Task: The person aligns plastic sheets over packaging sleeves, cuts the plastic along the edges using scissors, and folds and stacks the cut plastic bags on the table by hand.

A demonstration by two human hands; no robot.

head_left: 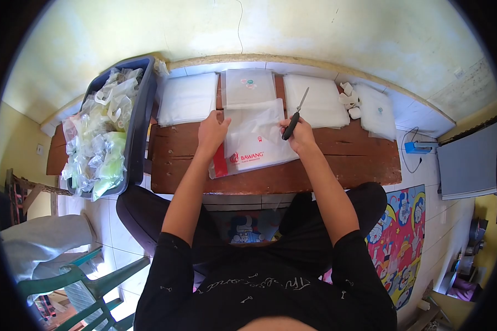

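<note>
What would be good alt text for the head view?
The right hand holds a black-handled tool by the right side of a bag printed BAWANG on a brown bench, with the left hand at the bag's left edge. Stacks of clear plastic line the bench's back, and a dark tub heaped with plastic bags stands at left.

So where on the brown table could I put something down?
There's bare table right of the right hand, in front of the big right plastic stack. A smaller patch lies between the left hand and the dark bin, in front of the left plastic stack. It's crowded along the back and mid-table, where the red-printed bag lies.
</note>
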